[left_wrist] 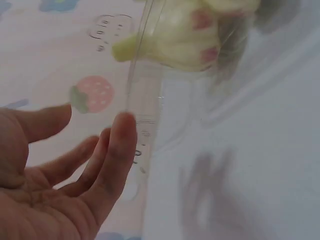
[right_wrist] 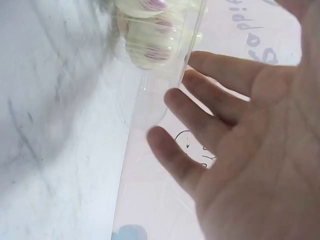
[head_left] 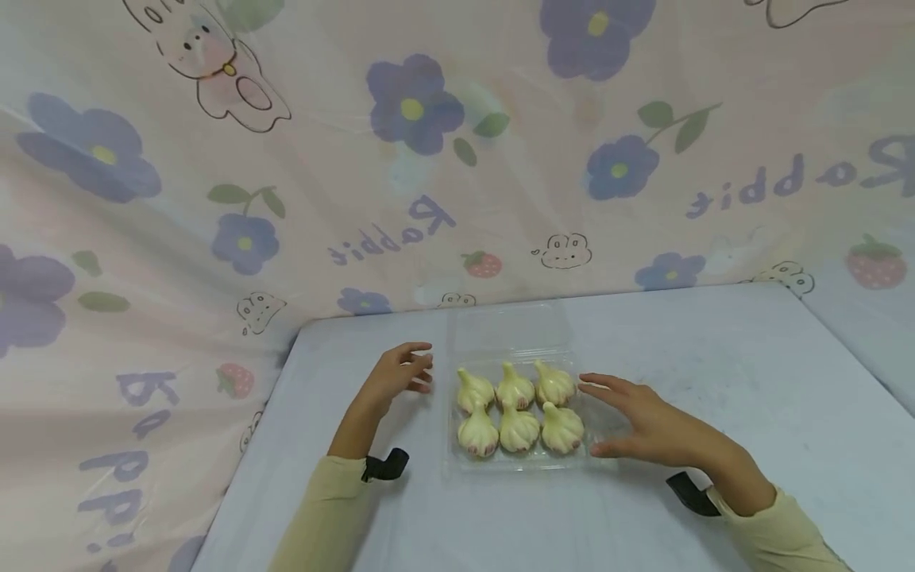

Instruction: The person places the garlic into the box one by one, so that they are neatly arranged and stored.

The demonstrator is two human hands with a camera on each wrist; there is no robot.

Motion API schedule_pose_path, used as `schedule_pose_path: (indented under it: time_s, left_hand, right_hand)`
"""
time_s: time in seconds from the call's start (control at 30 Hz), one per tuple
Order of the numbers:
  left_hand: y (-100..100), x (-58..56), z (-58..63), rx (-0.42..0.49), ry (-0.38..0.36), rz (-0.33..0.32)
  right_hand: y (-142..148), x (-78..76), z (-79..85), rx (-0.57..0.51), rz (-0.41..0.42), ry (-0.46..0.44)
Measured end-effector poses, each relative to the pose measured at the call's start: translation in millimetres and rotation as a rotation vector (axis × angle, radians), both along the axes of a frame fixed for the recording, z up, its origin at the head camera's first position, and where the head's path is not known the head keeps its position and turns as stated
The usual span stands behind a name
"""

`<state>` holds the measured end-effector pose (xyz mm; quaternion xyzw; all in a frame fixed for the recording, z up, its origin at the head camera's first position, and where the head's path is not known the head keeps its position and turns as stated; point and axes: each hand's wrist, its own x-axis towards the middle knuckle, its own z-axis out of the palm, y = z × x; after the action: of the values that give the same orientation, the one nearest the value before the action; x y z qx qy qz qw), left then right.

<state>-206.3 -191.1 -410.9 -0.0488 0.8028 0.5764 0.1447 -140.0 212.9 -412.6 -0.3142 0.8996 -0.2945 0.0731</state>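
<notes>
Several pale garlic bulbs (head_left: 519, 430) sit in two rows of three inside a clear plastic box (head_left: 516, 466). Its transparent lid (head_left: 509, 327) lies folded back at the far side. My left hand (head_left: 395, 375) hovers just left of the box, fingers loosely bent and holding nothing. In the left wrist view, its fingertips (left_wrist: 125, 125) come close to the plastic edge. To the right of the box, my right hand (head_left: 650, 425) is spread, thumb and fingers apart. The right wrist view has its fingertips (right_wrist: 175, 97) beside the plastic wall; whether they touch it I cannot tell.
The box stands on a white-covered table (head_left: 715, 365). Behind and to the left hangs a printed curtain (head_left: 307, 159) with flowers and rabbits, meeting the table's back edge. Each wrist wears a black strap (head_left: 386, 465).
</notes>
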Motion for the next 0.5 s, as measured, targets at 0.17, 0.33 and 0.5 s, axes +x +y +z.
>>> schedule_pose_path:
  time_s: [0.17,0.33,0.5]
  left_hand:
    - [9,-31.5,-1.2,-0.015,-0.048,0.072]
    - [16,-48.8,-8.3,-0.002,-0.109,0.115]
    - [23,-58.9,-14.1,0.018,-0.141,0.121]
  right_hand:
    - [2,0.5,-1.9,0.0,0.036,-0.035]
    - [5,1.8,0.0,0.001,0.047,-0.031]
    - [7,1.9,-0.5,0.007,0.055,-0.016]
